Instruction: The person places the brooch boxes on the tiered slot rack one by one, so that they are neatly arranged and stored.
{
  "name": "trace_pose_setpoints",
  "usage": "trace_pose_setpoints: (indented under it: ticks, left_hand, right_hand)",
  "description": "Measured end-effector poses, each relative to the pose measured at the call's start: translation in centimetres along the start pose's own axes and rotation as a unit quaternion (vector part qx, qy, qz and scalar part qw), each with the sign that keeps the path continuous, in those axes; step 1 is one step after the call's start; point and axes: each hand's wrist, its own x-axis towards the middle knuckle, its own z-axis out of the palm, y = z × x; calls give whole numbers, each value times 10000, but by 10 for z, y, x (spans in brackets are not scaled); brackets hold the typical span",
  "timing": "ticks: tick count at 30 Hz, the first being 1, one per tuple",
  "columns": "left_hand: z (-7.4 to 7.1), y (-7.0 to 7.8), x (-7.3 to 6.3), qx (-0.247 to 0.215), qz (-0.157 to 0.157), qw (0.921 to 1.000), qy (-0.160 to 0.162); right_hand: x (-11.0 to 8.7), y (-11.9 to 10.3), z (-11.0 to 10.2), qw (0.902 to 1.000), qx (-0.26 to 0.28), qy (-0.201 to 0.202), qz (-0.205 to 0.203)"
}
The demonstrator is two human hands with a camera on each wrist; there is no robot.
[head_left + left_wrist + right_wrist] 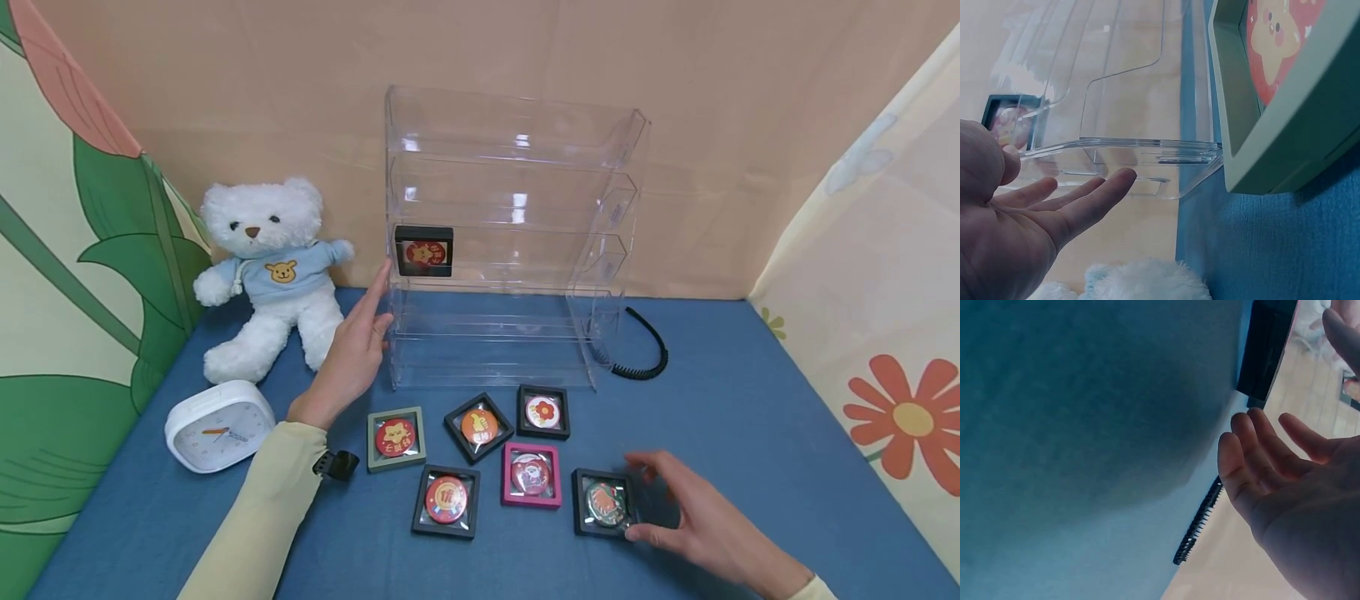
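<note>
My left hand [351,354] rests with extended fingers along the left side of the clear acrylic display rack [517,196]; the left wrist view shows its fingers [1107,203] at the rack's side panel. One black-framed badge [424,252] stands on a middle tier at the left. My right hand [697,521] is at the right edge of a black-framed badge [604,503] lying on the table, its thumb and fingers spread at two corners. In the right wrist view the fingers [1266,456] are loosely bent below the dark frame [1266,347].
Several framed badges lie before the rack, among them a green one [396,438] and a pink one [531,475]. A white teddy bear [270,267] and a white clock [220,427] are at the left. A black coiled cord [660,358] lies right of the rack.
</note>
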Motion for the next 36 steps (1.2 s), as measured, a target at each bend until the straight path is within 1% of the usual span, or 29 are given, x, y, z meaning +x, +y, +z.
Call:
trace_pose_setpoints:
  ticks: [7,16,19,27,32,36]
  left_hand:
    - [0,-1,1,-41,-24,10000,-12]
    - [0,0,2,-19,-18,10000,9]
    - [0,-1,2,-4,-2,10000,21]
    - [0,-2,2,-67,28,10000,5]
    - [0,-2,2,-57,89,9999,-3]
    - [0,-2,1,-39,119,9999,21]
  right_hand:
    - [-1,3,4,9995,37,-280,145]
    - [-4,7,8,9977,-158,-566,347]
    - [-3,8,9,9976,-176,-589,334]
    - [-3,11,9,9981,-315,-489,180]
    - [-3,12,10,9986,-228,-469,128]
    - [-4,11,9,9987,-43,-503,38]
